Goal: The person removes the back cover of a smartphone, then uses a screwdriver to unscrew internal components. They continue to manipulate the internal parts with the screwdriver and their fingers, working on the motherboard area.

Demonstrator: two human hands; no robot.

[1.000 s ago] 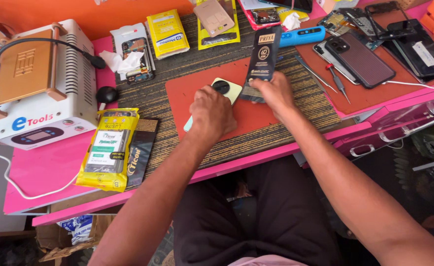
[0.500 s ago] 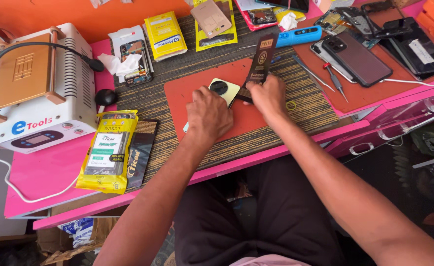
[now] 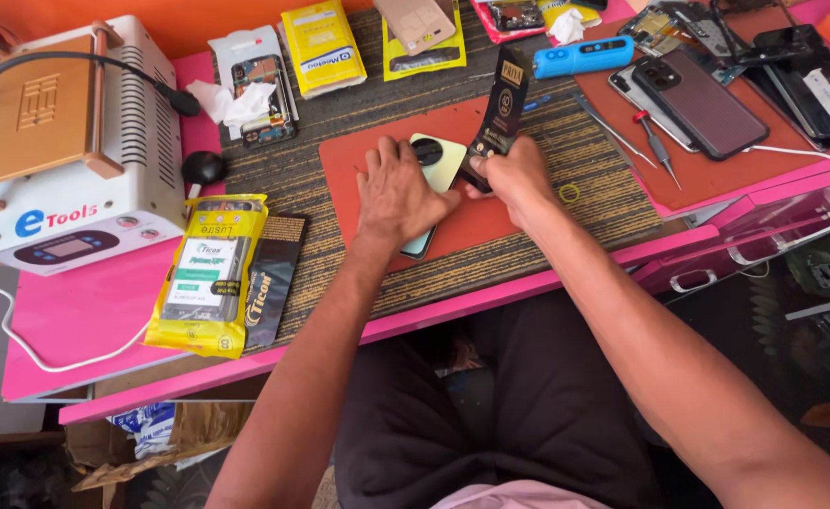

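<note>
A pale green phone with a round black camera ring lies face down on a red work mat. My left hand presses flat on the phone and covers most of it. My right hand grips the lower end of a slim black packet with gold print, held upright and tilted just right of the phone's top corner. Both hands sit close together over the mat.
A white and gold heating machine stands at the left. Yellow packets lie at the front left, more packets and a phone case at the back. A blue tool, tweezers, a screwdriver and several dark phones lie right. The pink table edge runs in front.
The black packet has come down and closer to the phone, and my right hand has moved left toward my left hand. The left hand stays pressed on the phone.
</note>
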